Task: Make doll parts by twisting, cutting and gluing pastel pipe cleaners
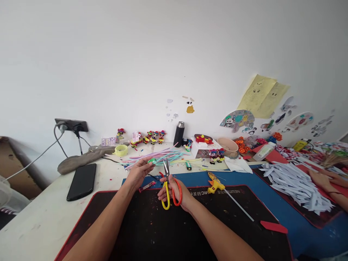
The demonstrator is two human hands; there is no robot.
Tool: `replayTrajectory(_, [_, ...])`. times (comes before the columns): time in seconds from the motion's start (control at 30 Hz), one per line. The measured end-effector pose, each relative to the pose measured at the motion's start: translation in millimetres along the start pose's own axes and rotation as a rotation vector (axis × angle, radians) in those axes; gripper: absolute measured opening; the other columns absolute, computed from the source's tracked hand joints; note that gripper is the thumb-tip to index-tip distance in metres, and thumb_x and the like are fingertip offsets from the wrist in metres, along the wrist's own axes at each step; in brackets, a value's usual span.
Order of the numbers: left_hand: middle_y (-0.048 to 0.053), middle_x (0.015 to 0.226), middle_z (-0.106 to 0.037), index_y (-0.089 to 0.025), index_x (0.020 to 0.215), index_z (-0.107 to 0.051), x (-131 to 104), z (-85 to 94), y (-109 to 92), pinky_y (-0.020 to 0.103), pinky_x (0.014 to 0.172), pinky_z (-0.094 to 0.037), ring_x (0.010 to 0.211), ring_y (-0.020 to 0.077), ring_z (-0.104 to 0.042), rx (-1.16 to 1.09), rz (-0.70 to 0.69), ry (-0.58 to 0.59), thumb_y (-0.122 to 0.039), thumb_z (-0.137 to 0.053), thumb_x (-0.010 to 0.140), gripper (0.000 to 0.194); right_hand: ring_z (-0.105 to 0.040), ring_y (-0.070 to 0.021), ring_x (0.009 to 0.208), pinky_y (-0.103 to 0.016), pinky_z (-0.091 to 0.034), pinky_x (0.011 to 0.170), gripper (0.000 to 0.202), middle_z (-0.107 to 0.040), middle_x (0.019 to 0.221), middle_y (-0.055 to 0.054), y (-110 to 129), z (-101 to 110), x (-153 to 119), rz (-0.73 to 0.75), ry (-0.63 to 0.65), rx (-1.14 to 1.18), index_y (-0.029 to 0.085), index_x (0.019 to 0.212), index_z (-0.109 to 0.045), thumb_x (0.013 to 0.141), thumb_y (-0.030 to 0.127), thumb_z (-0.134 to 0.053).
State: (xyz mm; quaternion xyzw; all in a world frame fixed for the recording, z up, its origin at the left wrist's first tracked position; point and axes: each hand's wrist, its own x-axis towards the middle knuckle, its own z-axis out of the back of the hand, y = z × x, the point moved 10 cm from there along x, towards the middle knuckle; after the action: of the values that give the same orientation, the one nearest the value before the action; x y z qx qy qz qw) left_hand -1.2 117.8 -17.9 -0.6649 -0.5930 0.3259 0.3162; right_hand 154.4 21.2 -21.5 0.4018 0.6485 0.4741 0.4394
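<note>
Between its fingertips, my left hand point(139, 174) pinches a small green craft piece point(152, 160), whose exact kind I cannot make out. My right hand point(179, 194) is wrapped round a pair of scissors point(170, 192) with one yellow and one red handle. The blades point up and away, slightly parted, just right of the green piece and apart from it. Behind both hands lie pastel pipe cleaners point(163, 156) in a loose bundle. A black mat point(160, 232) with a red edge is under my forearms.
A yellow glue gun point(215, 183) lies right of my hands. Behind stand a black flask point(178, 135) and several small figures point(154, 137). A phone point(81, 182) lies left. At right, another person's hand point(320, 179) is beside a heap of white paper strips point(296, 186).
</note>
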Motion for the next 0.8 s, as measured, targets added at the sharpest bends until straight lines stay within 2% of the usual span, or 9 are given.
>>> replayTrajectory(0.07, [0.005, 0.087, -0.075, -0.015, 0.095, -0.076, -0.1, -1.1, -3.8, 0.025, 0.073, -0.055, 0.077, 0.0162, -0.071, 0.017, -0.042, 0.004, -0.019, -0.095, 0.059, 0.04, -0.073, -0.0209, 0.058, -0.03, -0.055, 0.059, 0.085, -0.074, 0.071, -0.008, 2.4, -0.6, 1.0, -0.012, -0.005, -0.033, 0.013, 0.122, -0.058, 0.082, 0.088, -0.049])
replayTrajectory(0.23, [0.003, 0.088, -0.074, -0.016, 0.087, -0.076, -1.6, -3.9, -11.0, 0.03, 0.084, -0.054, 0.083, 0.0169, -0.069, -0.016, -0.101, -0.009, -0.021, -0.097, 0.053, 0.041, -0.063, -0.0154, 0.043, -0.025, -0.048, 0.045, 0.081, -0.074, 0.069, -0.006, 8.8, 3.8, 5.8, -0.007, -0.058, -0.143, 0.014, 0.115, -0.06, 0.082, 0.087, -0.051])
replayTrajectory(0.47, [0.001, 0.081, -0.072, -0.017, 0.087, -0.076, -3.1, -5.3, -16.9, 0.028, 0.078, -0.051, 0.077, 0.0158, -0.066, 0.028, -0.128, -0.016, -0.025, -0.099, 0.049, 0.045, -0.057, -0.0124, 0.038, -0.021, -0.041, 0.039, 0.075, -0.071, 0.065, -0.003, 12.5, -3.7, 11.8, -0.003, -0.041, -0.256, 0.015, 0.108, -0.063, 0.083, 0.086, -0.051])
replayTrajectory(0.8, [0.001, 0.077, -0.071, -0.018, 0.088, -0.075, -5.5, -9.0, -24.2, 0.028, 0.072, -0.048, 0.073, 0.0168, -0.063, 0.143, -0.18, -0.011, -0.033, -0.099, 0.048, 0.049, -0.056, -0.0101, 0.038, -0.018, -0.038, 0.037, 0.068, -0.07, 0.066, -0.001, 18.1, -15.4, 19.2, 0.052, -0.065, -0.372, 0.018, 0.099, -0.061, 0.086, 0.084, -0.05])
